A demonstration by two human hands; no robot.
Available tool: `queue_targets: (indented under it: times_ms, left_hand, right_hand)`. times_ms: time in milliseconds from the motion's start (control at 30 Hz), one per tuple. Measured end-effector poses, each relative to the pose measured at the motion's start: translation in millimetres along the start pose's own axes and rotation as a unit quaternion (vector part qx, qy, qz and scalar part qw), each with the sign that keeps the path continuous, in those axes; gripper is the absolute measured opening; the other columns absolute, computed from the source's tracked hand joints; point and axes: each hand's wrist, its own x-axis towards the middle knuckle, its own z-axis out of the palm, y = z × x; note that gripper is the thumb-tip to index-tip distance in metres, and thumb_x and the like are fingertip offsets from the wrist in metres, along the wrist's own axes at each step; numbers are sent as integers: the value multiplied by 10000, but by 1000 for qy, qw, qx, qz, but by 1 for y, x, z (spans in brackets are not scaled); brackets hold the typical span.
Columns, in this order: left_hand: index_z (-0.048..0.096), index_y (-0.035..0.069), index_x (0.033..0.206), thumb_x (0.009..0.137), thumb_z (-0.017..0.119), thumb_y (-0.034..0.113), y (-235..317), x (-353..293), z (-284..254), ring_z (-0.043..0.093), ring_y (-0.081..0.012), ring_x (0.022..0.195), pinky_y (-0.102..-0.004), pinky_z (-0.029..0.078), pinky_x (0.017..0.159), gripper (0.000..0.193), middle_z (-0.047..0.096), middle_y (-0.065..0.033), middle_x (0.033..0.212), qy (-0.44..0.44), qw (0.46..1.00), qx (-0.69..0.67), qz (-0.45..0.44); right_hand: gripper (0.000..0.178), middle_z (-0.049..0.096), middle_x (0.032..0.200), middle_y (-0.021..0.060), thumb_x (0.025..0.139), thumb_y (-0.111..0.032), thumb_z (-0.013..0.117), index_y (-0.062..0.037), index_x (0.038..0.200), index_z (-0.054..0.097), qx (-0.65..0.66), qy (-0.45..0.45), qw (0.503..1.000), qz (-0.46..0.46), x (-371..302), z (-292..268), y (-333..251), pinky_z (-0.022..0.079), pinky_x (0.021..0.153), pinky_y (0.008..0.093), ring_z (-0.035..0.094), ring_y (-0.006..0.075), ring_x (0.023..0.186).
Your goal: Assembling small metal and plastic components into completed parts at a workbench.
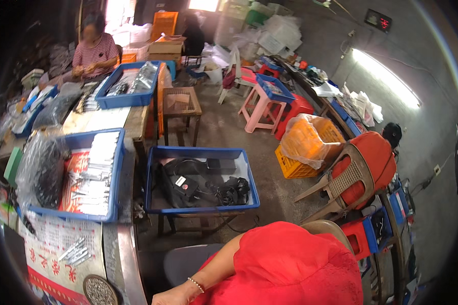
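Cannot determine grip of right hand, cropped near seven o'clock. Locate round disc on desk at half-past seven, silver strips at eight.

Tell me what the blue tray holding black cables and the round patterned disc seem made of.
Blue tray: probably satin plastic, judging by its uniform colour and moulded rim. Round patterned disc: possibly dull metal, from its greyish tone, but unclear.
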Motion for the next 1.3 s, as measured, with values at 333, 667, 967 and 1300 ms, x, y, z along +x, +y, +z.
queue_targets:
  times_ms: [333,667,967,1300]
  left_hand:
    - [551,-19,1078,838,592,208,5,18,4,544,-126,702,-241,430,579,333,602,-76,853,-12,999,29,16]
    - [550,-20,1090,839,593,215,-5,1,-10,547,-131,709,-242,433,588,346,609,-80,859,84,996,12,29]
    - [588,-45,928,812,583,-7,-31,-3,8,549,-90,775,-212,442,705,123,608,-54,877,94,985,-114,93]
    - [553,-11,904,852,569,33,-44,-23,8,548,-86,783,-225,461,694,70,599,-47,851,113,974,-172,94]
  right_hand:
    - [271,654,783,83,763,-235,682,16,859,642,-54,63,994,69,4,-7,-5,477,641,288,584,141,714]
    - [140,606,639,66,680,-93,651,32,715,599,100,73,985,119,0,13,-19,431,464,251,544,99,554]
    - [164,602,729,43,793,-135,636,17,851,612,-25,22,987,154,-18,-3,-19,438,594,221,532,67,664]
    - [82,535,740,-26,833,-84,601,-11,857,571,135,-49,968,204,-16,8,-9,390,573,173,467,20,662]
